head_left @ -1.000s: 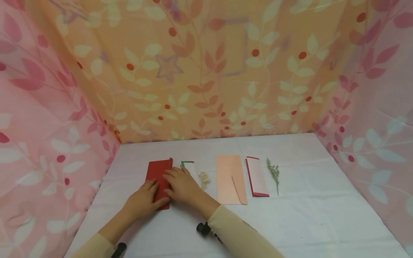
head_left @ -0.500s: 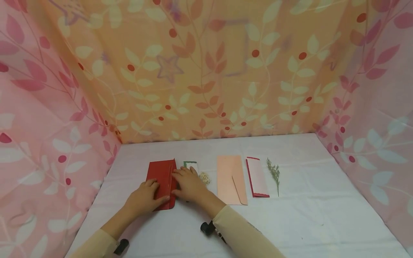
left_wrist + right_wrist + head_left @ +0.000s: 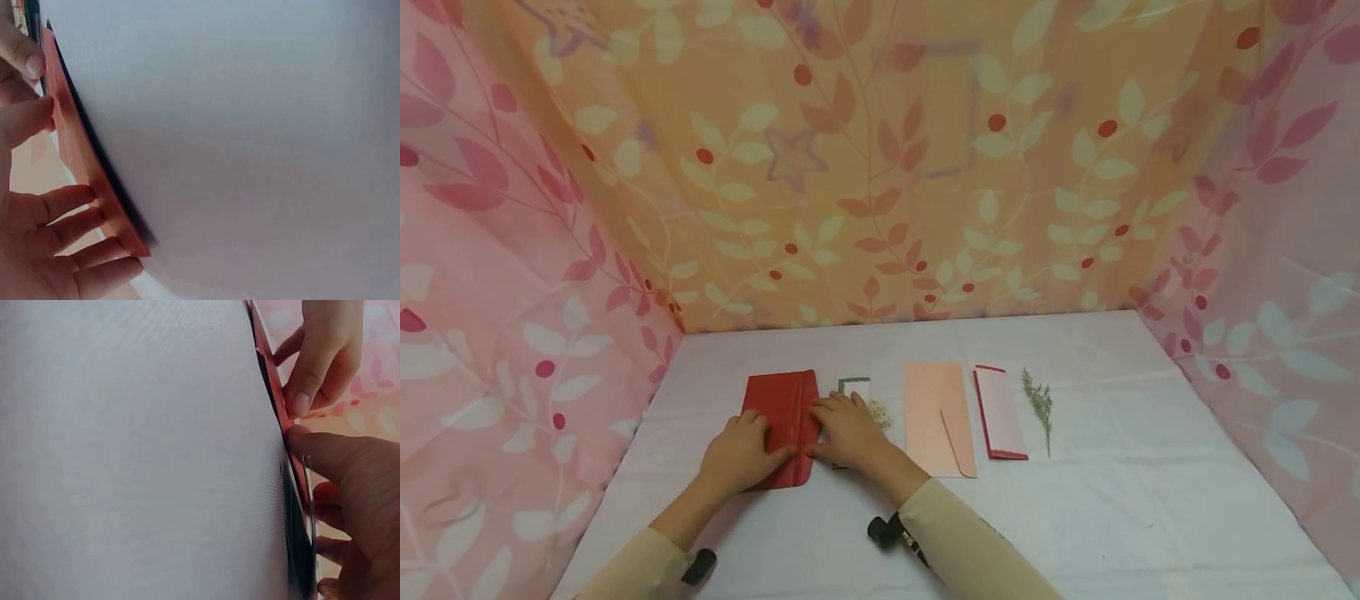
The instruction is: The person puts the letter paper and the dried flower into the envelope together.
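Note:
A red envelope [image 3: 772, 398] lies on the white table in the head view, with its flap [image 3: 810, 400] spread out along the right side. My left hand [image 3: 737, 454] rests on the envelope's lower left, its fingertips touching the paper in the left wrist view. My right hand [image 3: 853, 433] touches the flap's right edge with thumb and fingertips. Partly under that hand is a white card with a green edge [image 3: 854, 383]. A small bunch of dried cream flowers [image 3: 878, 414] shows just beyond the right hand, partly covered by it.
Right of the hands lie a peach envelope [image 3: 925, 408], a pale pink card with red edges [image 3: 1000, 412] and a dried green sprig [image 3: 1037, 400]. Patterned cloth [image 3: 880, 167] hangs behind the table and on both sides.
The envelope's flap has unfolded to the right, widening the red shape. My right hand has moved right, and the green-edged card has shifted right as well. The left hand has stayed nearly in place.

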`<state>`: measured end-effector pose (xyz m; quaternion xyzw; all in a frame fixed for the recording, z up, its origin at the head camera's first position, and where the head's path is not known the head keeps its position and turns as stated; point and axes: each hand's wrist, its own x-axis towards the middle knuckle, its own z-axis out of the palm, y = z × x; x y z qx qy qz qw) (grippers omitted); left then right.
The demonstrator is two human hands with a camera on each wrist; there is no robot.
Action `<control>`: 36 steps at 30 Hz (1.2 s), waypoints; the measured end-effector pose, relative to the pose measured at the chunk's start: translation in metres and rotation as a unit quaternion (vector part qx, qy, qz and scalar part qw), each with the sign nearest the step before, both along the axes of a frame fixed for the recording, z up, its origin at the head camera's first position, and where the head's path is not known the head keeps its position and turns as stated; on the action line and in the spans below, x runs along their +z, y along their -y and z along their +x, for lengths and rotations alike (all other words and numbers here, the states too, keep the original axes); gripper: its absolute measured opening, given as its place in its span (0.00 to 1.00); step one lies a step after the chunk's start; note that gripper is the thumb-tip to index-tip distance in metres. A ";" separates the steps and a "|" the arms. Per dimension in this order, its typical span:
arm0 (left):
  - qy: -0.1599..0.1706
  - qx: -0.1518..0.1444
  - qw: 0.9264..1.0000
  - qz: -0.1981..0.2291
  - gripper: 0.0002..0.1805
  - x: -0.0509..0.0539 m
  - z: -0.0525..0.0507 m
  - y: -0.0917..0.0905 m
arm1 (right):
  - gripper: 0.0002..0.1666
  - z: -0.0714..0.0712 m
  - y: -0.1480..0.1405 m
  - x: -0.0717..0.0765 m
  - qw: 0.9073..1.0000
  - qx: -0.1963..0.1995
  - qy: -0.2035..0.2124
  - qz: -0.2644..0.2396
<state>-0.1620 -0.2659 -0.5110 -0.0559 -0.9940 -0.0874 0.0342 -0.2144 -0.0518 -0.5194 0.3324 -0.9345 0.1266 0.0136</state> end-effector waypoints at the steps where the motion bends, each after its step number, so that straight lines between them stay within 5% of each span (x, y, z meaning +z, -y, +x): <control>1: 0.000 0.005 1.000 0.004 0.32 0.001 0.001 -0.001 | 0.41 0.000 0.000 -0.001 1.000 0.001 0.000 -0.001; 13: 0.014 0.061 0.998 0.020 0.33 0.005 -0.001 -0.018 | 0.41 -0.005 -0.003 -0.012 1.000 0.008 0.002 -0.011; 21: 0.012 0.078 0.996 0.035 0.31 -0.002 -0.003 -0.022 | 0.40 -0.004 -0.003 -0.014 1.000 0.009 0.008 -0.018; 36: 0.035 0.093 0.990 0.102 0.23 0.003 -0.009 -0.019 | 0.41 -0.004 -0.003 -0.015 1.000 0.003 0.017 -0.023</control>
